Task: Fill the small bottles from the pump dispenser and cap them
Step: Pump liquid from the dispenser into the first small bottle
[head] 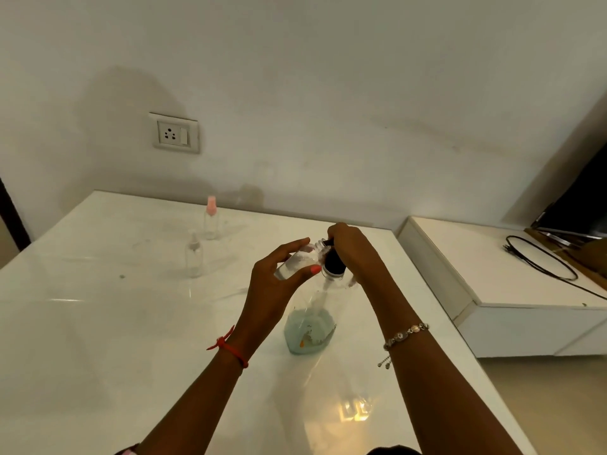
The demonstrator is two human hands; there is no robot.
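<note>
A clear pump dispenser (310,326) with a black pump head and pale blue liquid at its bottom stands on the white table (98,323). My left hand (279,277) grips a small clear uncapped bottle (297,259), tilted with its mouth at the pump's nozzle. My right hand (353,249) is curled over the black pump head (333,261). Two more small clear bottles stand at the far left: one with a pink spray cap (211,218), one with a clear cap (193,256).
A wall with a power socket (174,133) rises behind the table. To the right stands a lower white cabinet (512,290) carrying a black cable (542,261) and a dark screen's corner (578,205).
</note>
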